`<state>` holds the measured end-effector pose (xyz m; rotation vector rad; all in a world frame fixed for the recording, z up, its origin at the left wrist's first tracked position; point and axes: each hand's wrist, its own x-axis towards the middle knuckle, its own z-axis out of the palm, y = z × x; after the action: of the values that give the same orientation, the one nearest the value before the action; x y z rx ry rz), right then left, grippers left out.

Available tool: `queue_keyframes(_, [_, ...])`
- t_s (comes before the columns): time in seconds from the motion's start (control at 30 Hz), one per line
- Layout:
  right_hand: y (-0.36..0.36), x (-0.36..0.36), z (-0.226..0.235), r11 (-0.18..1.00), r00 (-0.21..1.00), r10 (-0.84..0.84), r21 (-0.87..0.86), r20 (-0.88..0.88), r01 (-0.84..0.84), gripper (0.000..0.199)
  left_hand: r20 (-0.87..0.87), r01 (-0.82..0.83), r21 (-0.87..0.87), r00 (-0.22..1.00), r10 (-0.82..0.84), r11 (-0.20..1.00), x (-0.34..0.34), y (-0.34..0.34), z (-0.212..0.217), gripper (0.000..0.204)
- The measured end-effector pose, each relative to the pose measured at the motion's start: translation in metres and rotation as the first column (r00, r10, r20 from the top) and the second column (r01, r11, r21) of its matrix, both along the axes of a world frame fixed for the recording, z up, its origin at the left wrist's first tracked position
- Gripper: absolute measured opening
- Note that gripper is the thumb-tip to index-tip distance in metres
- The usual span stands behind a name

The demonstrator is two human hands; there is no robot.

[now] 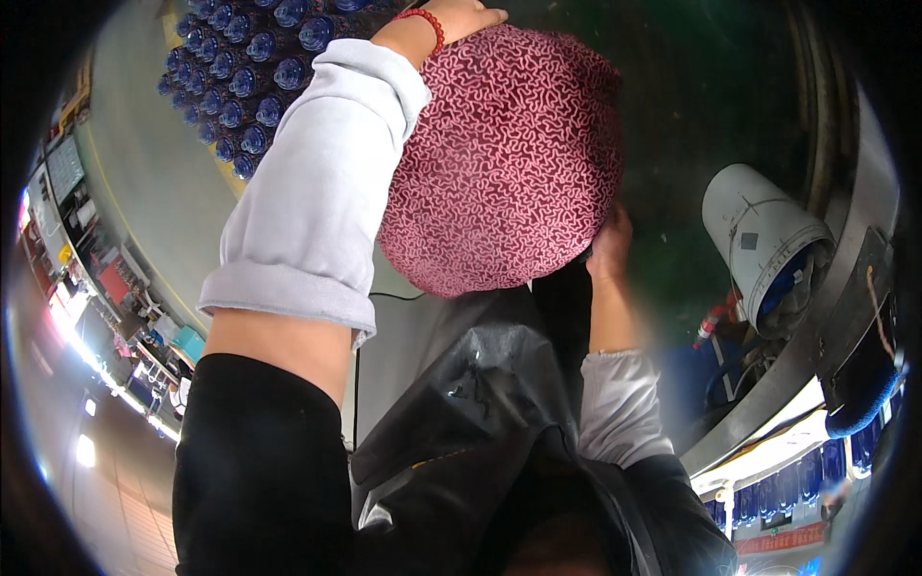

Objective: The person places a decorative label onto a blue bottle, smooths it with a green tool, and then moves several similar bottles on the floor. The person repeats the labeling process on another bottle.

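A large round cushion-like thing (504,158), covered in maroon cloth with pink squiggles, fills the upper middle. My left hand (461,21), with a red bead bracelet at the wrist, grips its far left edge; part of the hand is cut off by the frame's top. At the lower right edge my right hand (612,247) holds on, its fingers partly hidden behind the cushion. Both forearms wear pale grey sleeve covers. Below the cushion spreads a shiny black apron (480,374) over my lap. What lies beneath the cushion is hidden.
Several rows of blue bottles (245,82) stand close together at the upper left. A white bucket (759,226) leans on its side at right, beside a curved metal edge (768,408). Dark green floor (682,125) lies beyond the cushion.
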<state>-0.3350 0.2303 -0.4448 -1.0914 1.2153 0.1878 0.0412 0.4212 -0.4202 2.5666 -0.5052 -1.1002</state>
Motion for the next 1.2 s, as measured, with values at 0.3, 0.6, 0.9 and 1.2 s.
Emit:
queue_keyframes(0.3, [-0.058, 0.070, 0.041, 0.940, 0.950, 0.285, 0.155, 0.130, -0.303, 0.096, 0.705, 0.036, -0.426, 0.639, 0.308, 0.904, -0.026, 0.046, 0.032, 0.026])
queue_keyframes(0.6, [-0.034, 0.105, 0.050, 0.900, 0.911, 0.407, -0.199, 0.071, -0.387, 0.072, -0.714, -0.913, -0.218, -0.091, 0.694, -0.344, -0.226, 0.158, 0.021, 0.081])
queue_keyframes(0.9, [-0.035, 0.103, 0.020, 0.716, 0.862, 0.504, -0.582, 0.049, -0.386, 0.058, 0.189, -0.826, -0.454, 0.277, 0.942, 0.334, -0.206, 0.157, 0.033, 0.066])
queue_keyframes(1.2, [-0.030, 0.105, 0.007, 0.598, 0.851, 0.523, -0.687, -0.057, -0.413, 0.052, 0.700, -0.491, 0.079, 0.647, 0.303, 0.867, -0.198, 0.062, 0.062, 0.090])
